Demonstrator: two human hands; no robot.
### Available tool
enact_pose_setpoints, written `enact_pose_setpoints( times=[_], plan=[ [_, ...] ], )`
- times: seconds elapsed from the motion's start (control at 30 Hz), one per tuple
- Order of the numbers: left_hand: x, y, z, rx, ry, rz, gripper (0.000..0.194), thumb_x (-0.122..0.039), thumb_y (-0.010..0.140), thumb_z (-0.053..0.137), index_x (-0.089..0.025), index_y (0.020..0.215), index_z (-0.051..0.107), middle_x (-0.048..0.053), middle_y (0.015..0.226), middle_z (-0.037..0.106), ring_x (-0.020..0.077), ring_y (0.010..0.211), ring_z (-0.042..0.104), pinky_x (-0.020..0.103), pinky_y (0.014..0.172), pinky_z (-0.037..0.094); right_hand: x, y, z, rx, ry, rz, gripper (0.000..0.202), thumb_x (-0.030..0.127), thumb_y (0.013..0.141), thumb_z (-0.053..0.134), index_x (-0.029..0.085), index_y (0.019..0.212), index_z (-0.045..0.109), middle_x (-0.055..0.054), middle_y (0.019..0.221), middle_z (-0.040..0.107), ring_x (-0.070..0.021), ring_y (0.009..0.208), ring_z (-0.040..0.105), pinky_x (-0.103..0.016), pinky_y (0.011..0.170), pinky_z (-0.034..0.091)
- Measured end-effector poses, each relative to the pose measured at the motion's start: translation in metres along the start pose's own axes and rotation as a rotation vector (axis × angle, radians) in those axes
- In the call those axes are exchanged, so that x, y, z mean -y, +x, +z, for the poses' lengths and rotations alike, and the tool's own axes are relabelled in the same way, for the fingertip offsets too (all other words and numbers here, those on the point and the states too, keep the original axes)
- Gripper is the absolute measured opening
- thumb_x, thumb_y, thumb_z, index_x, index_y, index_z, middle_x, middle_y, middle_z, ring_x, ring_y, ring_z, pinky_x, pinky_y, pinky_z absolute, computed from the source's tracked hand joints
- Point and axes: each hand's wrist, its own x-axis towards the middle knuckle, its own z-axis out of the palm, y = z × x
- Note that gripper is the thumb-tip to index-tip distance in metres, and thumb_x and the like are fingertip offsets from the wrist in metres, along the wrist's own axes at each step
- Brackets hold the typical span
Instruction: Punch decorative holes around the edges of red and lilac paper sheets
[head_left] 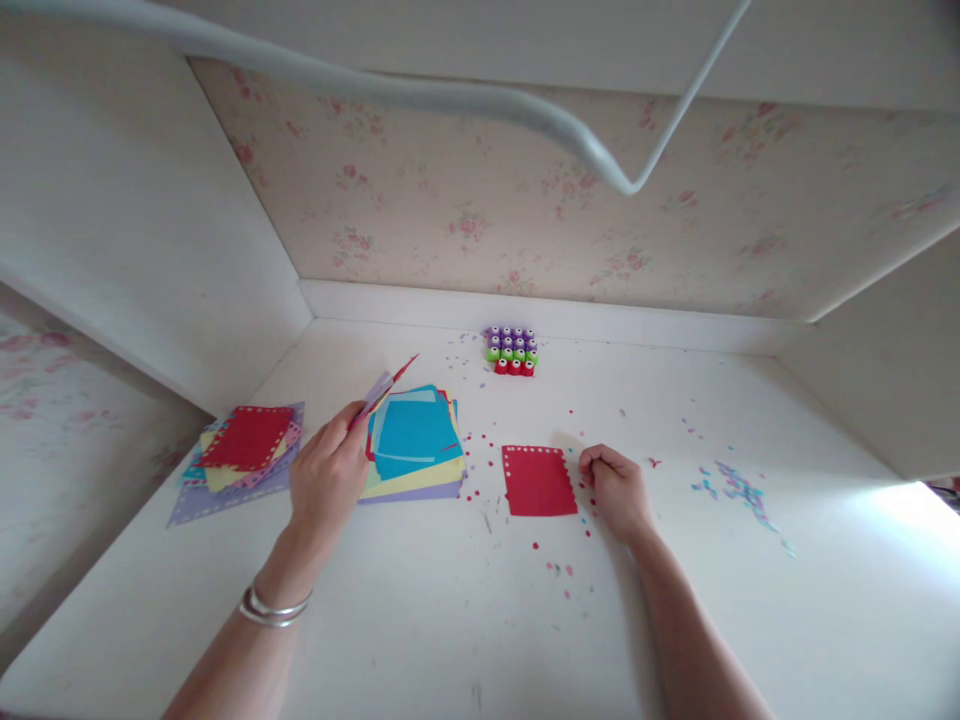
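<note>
My left hand (330,465) is closed on thin pieces of purple and red paper (380,392), tilted up over the left part of a stack of coloured paper sheets (416,432). A blue sheet lies on top of that stack, with yellow and purple ones showing below. A red paper square (540,482) with holes punched along its top, left and right edges lies flat on the table. Just right of it my right hand (616,487) rests with fingers curled in. A bit of red shows by its fingertips; what they hold, if anything, is hidden.
Several craft punches (513,350), purple, green and red, stand in rows near the back wall. Finished-edged punched sheets (251,440) lie piled at the left. Small paper cutouts (742,490) are scattered at the right. A white metal bar (450,97) crosses overhead.
</note>
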Motion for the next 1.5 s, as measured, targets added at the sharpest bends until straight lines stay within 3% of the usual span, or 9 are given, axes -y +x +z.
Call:
enact_pose_setpoints(
  times=[0.13,0.33,0.43,0.53,0.67,0.97,1.1,1.27,1.5],
  plan=[
    [0.007,0.001,0.000,-0.028,0.035,0.040,0.045,-0.003,0.087,0.040,-0.022,0.125,0.056,0.005,0.125,0.061,0.0197,0.099,0.061,0.033,0.091,0.044,0.001,0.000,0.000,0.001,-0.011,0.001,0.020,0.019,0.065,0.039,0.017,0.064,0.059,0.002,0.052,0.046,-0.0096,0.044,0.038,-0.022,0.044,0.027],
    [-0.001,0.002,0.008,0.241,-0.014,0.166,0.044,-0.005,0.085,0.042,-0.020,0.123,0.057,0.006,0.122,0.061,0.0218,0.100,0.059,0.037,0.097,0.041,0.003,-0.002,-0.001,0.018,-0.011,-0.016,0.019,0.019,0.067,0.040,0.017,0.066,0.059,0.002,0.053,0.046,-0.0104,0.046,0.039,-0.022,0.045,0.028],
    [-0.007,0.000,0.016,0.356,-0.086,0.175,0.035,-0.022,0.090,0.047,-0.019,0.123,0.057,0.007,0.123,0.060,0.0234,0.102,0.059,0.037,0.093,0.044,0.003,-0.002,-0.001,0.021,-0.022,-0.016,0.020,0.018,0.067,0.039,0.018,0.066,0.058,0.002,0.054,0.046,-0.0103,0.047,0.039,-0.022,0.046,0.028],
    [-0.008,-0.002,0.019,0.452,-0.135,0.182,0.048,-0.045,0.086,0.056,-0.022,0.128,0.053,0.008,0.124,0.058,0.0260,0.105,0.058,0.038,0.090,0.047,0.001,-0.001,-0.001,0.027,-0.018,-0.005,0.020,0.018,0.068,0.038,0.018,0.066,0.058,0.002,0.054,0.047,-0.0100,0.047,0.039,-0.022,0.046,0.028],
    [-0.005,-0.001,0.016,0.494,-0.154,0.207,0.058,-0.051,0.084,0.057,-0.025,0.134,0.047,0.007,0.124,0.058,0.0257,0.105,0.057,0.037,0.089,0.047,0.000,0.000,-0.001,0.028,-0.012,0.004,0.020,0.018,0.069,0.038,0.019,0.067,0.058,0.003,0.054,0.048,-0.0102,0.047,0.040,-0.022,0.046,0.029],
    [0.000,-0.004,0.022,0.405,-0.127,0.285,0.032,-0.029,0.098,0.035,-0.017,0.117,0.058,0.009,0.116,0.062,0.0191,0.095,0.062,0.030,0.079,0.049,0.001,0.000,-0.001,0.021,-0.038,0.019,0.020,0.019,0.069,0.038,0.019,0.067,0.059,0.002,0.055,0.050,-0.0110,0.049,0.042,-0.023,0.048,0.031],
    [0.005,0.000,0.020,0.310,-0.062,0.128,0.028,-0.028,0.097,0.035,-0.018,0.098,0.062,0.006,0.103,0.064,0.0163,0.079,0.063,0.026,0.062,0.046,-0.001,0.000,-0.001,0.027,-0.041,-0.001,0.021,0.019,0.069,0.038,0.019,0.067,0.059,0.003,0.054,0.049,-0.0109,0.048,0.041,-0.023,0.047,0.030],
    [0.022,0.010,0.012,0.039,-0.048,-0.142,0.028,-0.030,0.095,0.040,-0.016,0.082,0.062,0.006,0.081,0.060,0.0188,0.077,0.060,0.027,0.070,0.044,-0.002,0.000,-0.001,0.032,-0.041,-0.008,0.021,0.018,0.069,0.038,0.019,0.067,0.059,0.003,0.054,0.047,-0.0105,0.048,0.039,-0.023,0.046,0.029],
    [0.027,0.009,0.013,-0.022,-0.145,-0.181,0.025,-0.032,0.092,0.048,-0.016,0.088,0.066,0.007,0.086,0.063,0.0195,0.080,0.060,0.028,0.075,0.045,0.002,-0.001,0.000,0.030,-0.019,0.009,0.020,0.018,0.068,0.038,0.019,0.067,0.059,0.003,0.053,0.046,-0.0102,0.046,0.039,-0.023,0.045,0.028]
  ],
)
